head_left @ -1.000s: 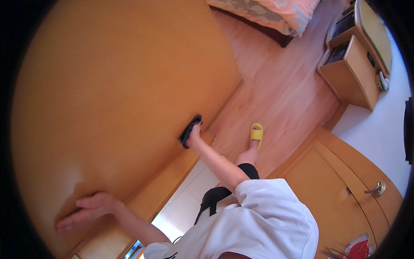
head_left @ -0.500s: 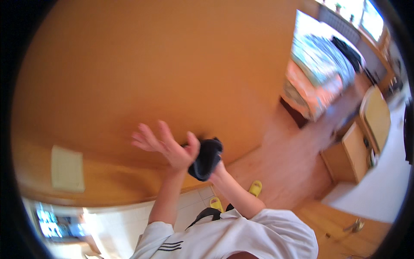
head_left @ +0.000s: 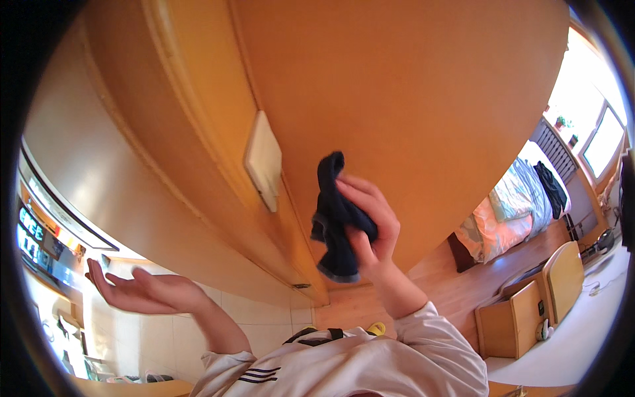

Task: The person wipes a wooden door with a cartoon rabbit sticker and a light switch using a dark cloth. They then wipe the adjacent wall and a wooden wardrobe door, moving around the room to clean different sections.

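Observation:
My right hand [head_left: 377,218] grips a dark navy cloth [head_left: 333,221], bunched between thumb and fingers, with its ends hanging loose above and below. The cloth is in front of an orange-brown wooden door panel [head_left: 410,99]; whether it touches the panel, I cannot tell. My left hand [head_left: 149,291] is away to the left, palm turned up, fingers stretched out and holding nothing. A cream rectangular plate [head_left: 264,159] stands out from the wood near the panel's left edge, left of the cloth.
A wooden frame [head_left: 178,86] runs down left of the panel. At the right are a bed [head_left: 509,212] with rumpled covers, a wooden cabinet [head_left: 509,317] and a white surface [head_left: 562,351]. Tiled floor [head_left: 264,304] and wood floor [head_left: 423,278] lie below.
My left hand has moved away from the cloth to the far left. My right hand has raised the cloth, which now hangs longer. The view has turned, bringing the frame into sight.

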`<state>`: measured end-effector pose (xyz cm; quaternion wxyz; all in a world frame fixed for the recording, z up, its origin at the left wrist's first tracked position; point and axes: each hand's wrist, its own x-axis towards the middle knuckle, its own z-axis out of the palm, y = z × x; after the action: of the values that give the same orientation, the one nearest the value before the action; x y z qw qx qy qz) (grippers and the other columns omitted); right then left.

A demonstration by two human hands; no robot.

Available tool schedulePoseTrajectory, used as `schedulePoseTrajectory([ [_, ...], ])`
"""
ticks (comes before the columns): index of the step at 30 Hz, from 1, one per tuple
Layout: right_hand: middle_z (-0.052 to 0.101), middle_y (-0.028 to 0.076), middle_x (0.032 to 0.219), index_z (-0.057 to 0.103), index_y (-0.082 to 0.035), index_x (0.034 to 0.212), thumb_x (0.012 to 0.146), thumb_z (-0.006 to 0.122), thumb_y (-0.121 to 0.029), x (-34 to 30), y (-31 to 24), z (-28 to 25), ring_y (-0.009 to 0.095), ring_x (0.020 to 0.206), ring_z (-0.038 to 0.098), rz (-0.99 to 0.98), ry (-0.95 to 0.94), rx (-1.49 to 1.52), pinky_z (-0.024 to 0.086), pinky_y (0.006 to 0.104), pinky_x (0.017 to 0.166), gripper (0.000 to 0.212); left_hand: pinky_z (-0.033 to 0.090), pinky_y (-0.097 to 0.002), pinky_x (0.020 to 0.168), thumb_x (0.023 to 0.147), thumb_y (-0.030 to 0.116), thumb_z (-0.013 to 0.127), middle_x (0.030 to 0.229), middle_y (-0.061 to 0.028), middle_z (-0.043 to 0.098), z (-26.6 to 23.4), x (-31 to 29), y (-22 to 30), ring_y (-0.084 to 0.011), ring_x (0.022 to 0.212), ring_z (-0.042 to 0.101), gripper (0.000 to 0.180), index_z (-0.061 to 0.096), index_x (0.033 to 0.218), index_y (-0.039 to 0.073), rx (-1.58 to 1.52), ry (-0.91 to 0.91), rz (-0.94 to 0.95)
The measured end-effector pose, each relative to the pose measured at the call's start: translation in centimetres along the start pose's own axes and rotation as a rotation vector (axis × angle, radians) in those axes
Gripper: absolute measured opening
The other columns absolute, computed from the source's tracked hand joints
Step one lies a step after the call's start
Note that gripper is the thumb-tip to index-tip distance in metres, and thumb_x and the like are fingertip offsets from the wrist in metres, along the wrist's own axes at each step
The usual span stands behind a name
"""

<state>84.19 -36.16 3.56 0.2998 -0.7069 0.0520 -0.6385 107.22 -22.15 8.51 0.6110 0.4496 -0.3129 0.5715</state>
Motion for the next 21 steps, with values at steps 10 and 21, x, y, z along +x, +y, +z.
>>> schedulePoseTrajectory([
  [10,0.059,0.023,0.119,0.064,0.000,0.115,0.067,0.048,-0.008,8.1,0.4,5.0,0.038,0.109,0.059,-0.119,-0.130,-0.073,0.045,0.0385,0.096,0.051,0.037,-0.0412,0.104,0.097,0.046,0.037,0.139,-0.0157,0.046,-1.7,1.0,-13.5,-0.0312,0.124,0.047,0.060,0.043,0.140,0.005,-0.035,-0.239,-0.858],
  [21,0.062,0.020,0.111,0.066,0.000,0.103,0.067,0.048,-0.010,7.9,-1.7,5.6,0.034,0.101,0.062,-0.135,-0.065,-0.153,0.047,0.0362,0.091,0.042,0.035,-0.0469,0.103,0.092,0.047,0.040,0.126,-0.0150,0.053,-1.5,0.6,-14.8,-0.0316,0.118,0.048,0.054,0.052,0.128,0.009,-0.271,-0.227,-0.888],
])
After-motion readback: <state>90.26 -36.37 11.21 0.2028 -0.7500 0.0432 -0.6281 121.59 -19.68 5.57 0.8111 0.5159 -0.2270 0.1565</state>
